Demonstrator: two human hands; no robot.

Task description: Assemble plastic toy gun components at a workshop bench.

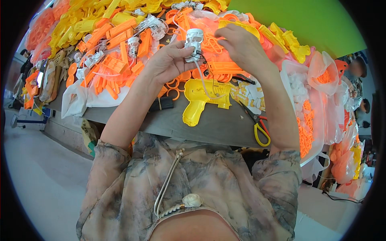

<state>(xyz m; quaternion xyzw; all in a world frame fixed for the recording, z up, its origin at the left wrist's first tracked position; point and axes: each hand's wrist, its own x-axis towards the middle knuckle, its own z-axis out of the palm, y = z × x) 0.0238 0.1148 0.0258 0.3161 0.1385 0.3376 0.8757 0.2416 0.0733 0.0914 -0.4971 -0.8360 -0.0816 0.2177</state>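
Note:
My left hand (171,62) grips a white plastic cylindrical mechanism (194,40), held upright above the table. Dark thin wires and a pale flexible tube (203,80) hang from its lower end. To its right, my right hand (241,46) is raised with the fingers bent together; whatever may be between the fingertips is hidden. Under both hands lies a yellow toy-gun half shell (197,100), its open inner side up and its handle toward me. The tube reaches down into the shell. An orange ribbed part (223,67) lies just behind the shell.
Yellow-handled scissors (259,130) lie at the table's right front, near small white and yellow pieces (251,98). A black block (161,104) sits left of the shell. Orange and yellow parts (120,30) pile up behind. Right stands a bin of orange chain-like pieces (305,132); people (356,78) are beyond.

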